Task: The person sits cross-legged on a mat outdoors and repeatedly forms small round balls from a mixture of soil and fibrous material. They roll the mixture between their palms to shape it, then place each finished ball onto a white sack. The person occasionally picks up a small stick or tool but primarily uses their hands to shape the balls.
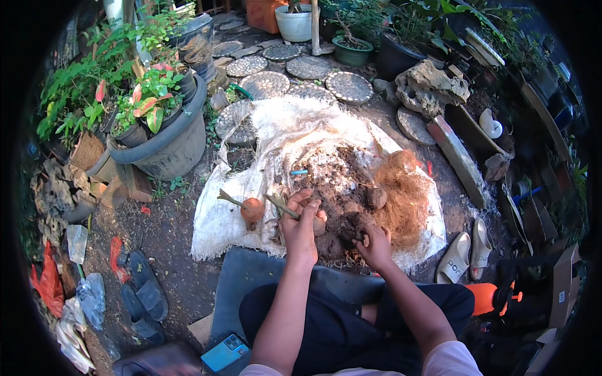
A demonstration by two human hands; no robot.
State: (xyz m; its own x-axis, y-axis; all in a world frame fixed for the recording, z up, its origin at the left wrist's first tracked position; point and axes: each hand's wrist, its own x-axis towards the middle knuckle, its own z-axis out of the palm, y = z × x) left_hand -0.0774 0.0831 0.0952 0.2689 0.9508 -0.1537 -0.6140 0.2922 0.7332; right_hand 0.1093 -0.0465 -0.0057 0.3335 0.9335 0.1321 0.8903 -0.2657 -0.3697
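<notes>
My left hand [302, 225] is closed round a plant cutting with a thick green stem [283, 207], which pokes out to the left. A pale rounded part shows by its fingertips. Just right of it, my right hand [376, 245] grips a clump of dark soil [352, 227]; the fingers' far side is hidden. Left of my hands, an orange-brown ball [253, 210] with a similar cut stem lies on the white woven sack [219, 219]. Beyond my hands is a heap of loose soil [335, 178], with a brown soil ball [376, 198] at its right.
Brown coconut fibre [404, 203] is piled at the sack's right side. A small blue object [299, 172] rests on the soil. Sandals [464, 257] and an orange sprayer [481, 299] are at right; dark slippers [144, 291] and a phone [224, 353] at left. Large pot [166, 147] beyond.
</notes>
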